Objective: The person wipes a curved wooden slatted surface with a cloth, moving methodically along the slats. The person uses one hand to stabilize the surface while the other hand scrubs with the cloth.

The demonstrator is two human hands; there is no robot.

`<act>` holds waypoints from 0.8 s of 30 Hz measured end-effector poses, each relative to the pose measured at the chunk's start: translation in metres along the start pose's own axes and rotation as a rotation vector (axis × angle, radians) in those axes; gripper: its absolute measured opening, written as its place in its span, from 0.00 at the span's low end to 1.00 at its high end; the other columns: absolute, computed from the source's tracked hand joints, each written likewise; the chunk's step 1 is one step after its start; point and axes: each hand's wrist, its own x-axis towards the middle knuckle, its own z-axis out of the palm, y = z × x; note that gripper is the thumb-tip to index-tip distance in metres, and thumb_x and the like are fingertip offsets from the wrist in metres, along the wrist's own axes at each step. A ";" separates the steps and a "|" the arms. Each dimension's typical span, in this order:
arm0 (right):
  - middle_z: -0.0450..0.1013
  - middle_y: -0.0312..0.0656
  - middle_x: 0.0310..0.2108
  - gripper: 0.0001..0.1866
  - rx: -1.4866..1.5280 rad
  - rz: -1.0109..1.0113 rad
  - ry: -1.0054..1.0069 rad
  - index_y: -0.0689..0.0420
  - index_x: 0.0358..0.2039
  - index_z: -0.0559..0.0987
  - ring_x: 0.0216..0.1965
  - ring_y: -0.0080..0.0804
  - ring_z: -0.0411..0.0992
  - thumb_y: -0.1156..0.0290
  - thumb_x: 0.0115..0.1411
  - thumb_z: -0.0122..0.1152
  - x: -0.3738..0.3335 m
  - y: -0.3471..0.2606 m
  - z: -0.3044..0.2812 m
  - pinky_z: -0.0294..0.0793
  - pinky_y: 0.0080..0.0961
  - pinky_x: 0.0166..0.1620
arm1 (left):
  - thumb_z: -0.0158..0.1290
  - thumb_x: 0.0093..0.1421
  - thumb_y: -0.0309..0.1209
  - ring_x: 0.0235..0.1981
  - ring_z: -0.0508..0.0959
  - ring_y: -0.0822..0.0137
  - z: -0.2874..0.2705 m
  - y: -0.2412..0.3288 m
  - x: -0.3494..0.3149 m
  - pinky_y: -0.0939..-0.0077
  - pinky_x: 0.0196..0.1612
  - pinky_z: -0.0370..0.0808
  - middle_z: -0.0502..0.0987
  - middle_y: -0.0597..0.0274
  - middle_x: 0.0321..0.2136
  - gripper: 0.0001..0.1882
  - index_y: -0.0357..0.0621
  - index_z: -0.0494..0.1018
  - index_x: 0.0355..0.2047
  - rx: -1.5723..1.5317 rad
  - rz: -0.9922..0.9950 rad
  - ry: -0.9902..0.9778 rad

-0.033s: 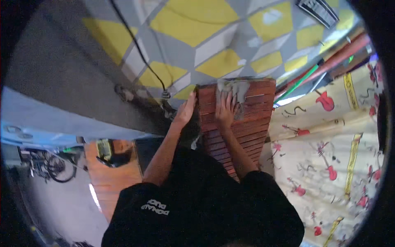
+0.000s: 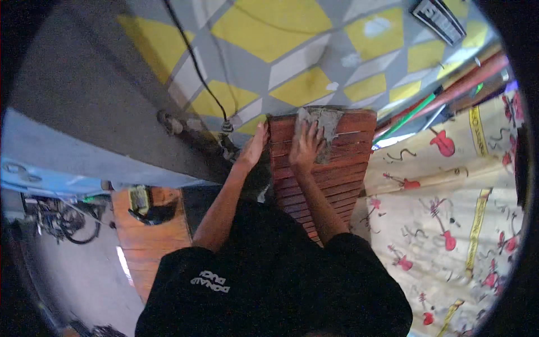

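A reddish-brown slatted wooden panel (image 2: 348, 151) stands in front of me, its far end against the wall. My right hand (image 2: 306, 149) lies on a grey cloth (image 2: 331, 121) near that far end, pressing it onto the slats with fingers spread. The cloth sticks out beyond the fingertips and to their right. Along the panel's left edge rests my left hand (image 2: 254, 147), open, fingers stretched out toward the wall; its far fingertips touch or nearly touch the edge.
A wall (image 2: 269, 33) painted in yellow, grey and white shapes rises behind. A black cable (image 2: 196, 73) hangs at left. To the right is a guitar-print curtain (image 2: 443, 196). At lower left, a wooden bench (image 2: 151, 247) bears a yellow-and-black object (image 2: 140, 199); a bicycle (image 2: 81, 224) stands beyond.
My right hand has shifted slightly to the left on the cloth, and its fingers are more spread. The cloth's folds look different. My left hand stays at the panel's edge.
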 end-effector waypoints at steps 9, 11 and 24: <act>0.56 0.42 0.68 0.31 -0.143 -0.928 -0.446 0.48 0.65 0.66 0.69 0.53 0.51 0.62 0.60 0.56 -0.061 0.078 -0.016 0.48 0.59 0.66 | 0.13 0.54 0.78 0.66 0.58 0.60 -0.012 0.016 0.011 0.56 0.66 0.51 0.60 0.54 0.66 0.57 0.50 0.48 0.71 0.105 -0.187 -0.094; 0.57 0.47 0.68 0.30 -0.108 -0.694 -0.491 0.49 0.64 0.67 0.69 0.55 0.51 0.63 0.60 0.55 -0.047 0.080 -0.025 0.48 0.58 0.67 | 0.12 0.54 0.78 0.65 0.60 0.60 -0.015 0.015 0.006 0.56 0.64 0.53 0.61 0.56 0.65 0.57 0.51 0.48 0.71 0.139 -0.230 -0.055; 0.57 0.51 0.67 0.27 -0.321 -0.778 -0.508 0.50 0.62 0.69 0.67 0.52 0.55 0.62 0.62 0.54 -0.059 0.130 -0.016 0.50 0.53 0.68 | 0.14 0.53 0.79 0.70 0.51 0.54 -0.007 0.032 -0.016 0.51 0.69 0.46 0.51 0.50 0.69 0.58 0.50 0.43 0.72 0.097 -0.203 -0.143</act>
